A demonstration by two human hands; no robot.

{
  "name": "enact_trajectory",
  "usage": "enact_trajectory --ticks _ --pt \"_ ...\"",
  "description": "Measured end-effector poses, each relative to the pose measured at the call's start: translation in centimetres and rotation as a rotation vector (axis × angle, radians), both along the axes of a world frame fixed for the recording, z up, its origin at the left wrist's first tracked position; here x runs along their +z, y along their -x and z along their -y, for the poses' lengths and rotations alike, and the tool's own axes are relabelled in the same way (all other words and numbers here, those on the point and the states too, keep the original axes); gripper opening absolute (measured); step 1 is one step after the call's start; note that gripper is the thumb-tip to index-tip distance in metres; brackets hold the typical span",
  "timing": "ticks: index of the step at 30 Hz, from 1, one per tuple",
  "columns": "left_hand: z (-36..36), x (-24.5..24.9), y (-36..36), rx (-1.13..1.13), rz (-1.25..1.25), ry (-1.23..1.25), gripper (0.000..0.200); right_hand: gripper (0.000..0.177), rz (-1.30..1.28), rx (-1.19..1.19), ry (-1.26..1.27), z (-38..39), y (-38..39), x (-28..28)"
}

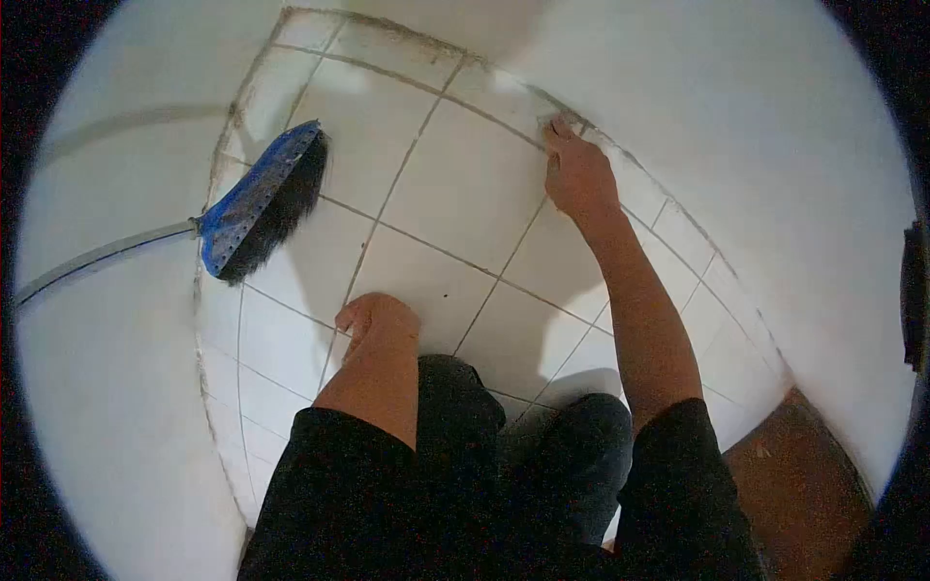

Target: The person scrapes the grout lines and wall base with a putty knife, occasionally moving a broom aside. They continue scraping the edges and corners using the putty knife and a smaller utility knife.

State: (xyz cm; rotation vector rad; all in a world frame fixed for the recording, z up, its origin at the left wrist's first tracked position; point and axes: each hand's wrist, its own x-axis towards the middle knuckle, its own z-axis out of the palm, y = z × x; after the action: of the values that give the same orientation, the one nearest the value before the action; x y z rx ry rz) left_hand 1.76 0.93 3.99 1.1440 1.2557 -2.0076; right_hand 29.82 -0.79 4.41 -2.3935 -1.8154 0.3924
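White floor tiles (436, 271) with dark, dirty grout lines lie under both hands. My right hand (579, 174) reaches to the floor's edge by the wall, its fingers bent together against the tile at the grout; whatever they may hold is too small to make out. Nearer my body, my left hand (378, 315) is lowered over the tiles with its fingers curled, and what is inside them is hidden. A blue broom head (254, 198) with dark bristles rests at the left, beyond my left hand, apart from both hands.
The broom's pale handle (107, 254) runs off to the left. White walls (717, 107) rise around the floor, with dirt along their foot. A brown surface (799, 474) lies at the lower right. My knees (581, 436) are bent below the hands.
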Motion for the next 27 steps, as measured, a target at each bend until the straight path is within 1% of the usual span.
enact_trajectory --ticks 1,2,3,4,6,7,9,10,12,13,15,16,18,19,21,22,24,25,27 --pt "0.0 -0.4 0.4 -0.053 0.033 0.102 0.047 0.039 -0.001 0.000 -0.005 0.1 -0.1 -0.1" --pt "-0.1 -0.8 0.7 -0.107 0.067 0.203 0.051 0.040 -0.028 -0.038 0.115 0.0 0.0 0.7" --pt "0.3 -1.4 1.2 -0.128 0.140 0.090 0.044 0.040 -0.054 -0.075 0.236 -0.1 0.1 1.3" --pt "0.4 -1.3 1.4 -0.127 0.144 0.086 0.044 0.040 -0.050 -0.074 0.233 0.8 0.4 1.5" --pt "1.2 -1.1 1.8 -0.212 0.260 -0.139 0.043 0.038 -0.070 0.000 0.028 3.6 1.3 1.1" --pt "1.5 -1.2 2.0 -0.197 0.259 -0.133 0.043 0.038 -0.071 0.014 0.036 3.4 1.1 0.4" --pt "2.1 -1.7 2.1 -0.199 0.219 -0.031 0.042 0.038 -0.037 0.026 0.007 2.5 0.2 -1.0" --pt "2.7 -1.9 2.3 -0.204 0.197 0.025 0.042 0.038 -0.040 0.024 0.016 1.5 0.0 -0.7" --pt "2.8 -3.1 2.4 -0.214 0.159 0.110 0.041 0.034 -0.098 -0.121 0.203 -1.9 -0.2 1.2" --pt "2.8 -3.7 2.9 -0.219 0.134 0.155 0.041 0.034 -0.102 -0.123 0.201 -1.8 0.0 1.5" --pt "2.0 -5.6 3.3 -0.231 0.094 0.240 0.040 0.031 -0.045 -0.052 0.256 -1.4 0.2 2.2" --pt "1.7 -6.1 3.2 -0.233 0.099 0.234 0.040 0.031 -0.040 -0.054 0.251 -0.5 0.4 2.0" --pt "1.9 -7.0 3.5 -0.229 0.050 0.227 0.041 0.025 -0.040 0.016 0.013 2.0 1.1 0.6" --pt "2.3 -7.3 3.6 -0.224 0.024 0.227 0.041 0.025 -0.043 0.026 0.019 1.2 1.3 1.3" --pt "2.9 -8.1 3.7 -0.230 -0.030 0.216 0.041 0.028 -0.051 -0.063 0.257 -1.2 1.5 3.1" --pt "3.4 -8.4 3.9 -0.240 -0.059 0.216 0.041 0.028 -0.055 -0.068 0.263 -1.6 1.0 2.3" --pt "3.3 -9.2 4.3 -0.250 -0.119 0.190 0.042 0.029 -0.002 -0.009 0.114 -3.6 0.1 0.5" --pt "3.2 -9.4 4.2 -0.247 -0.128 0.183 0.042 0.029 -0.010 -0.007 0.106 -3.3 0.6 0.2" --pt "3.1 -9.7 4.0 -0.102 -0.263 -0.069 0.046 0.032 -0.133 -0.145 0.086 -1.8 2.0 1.1"
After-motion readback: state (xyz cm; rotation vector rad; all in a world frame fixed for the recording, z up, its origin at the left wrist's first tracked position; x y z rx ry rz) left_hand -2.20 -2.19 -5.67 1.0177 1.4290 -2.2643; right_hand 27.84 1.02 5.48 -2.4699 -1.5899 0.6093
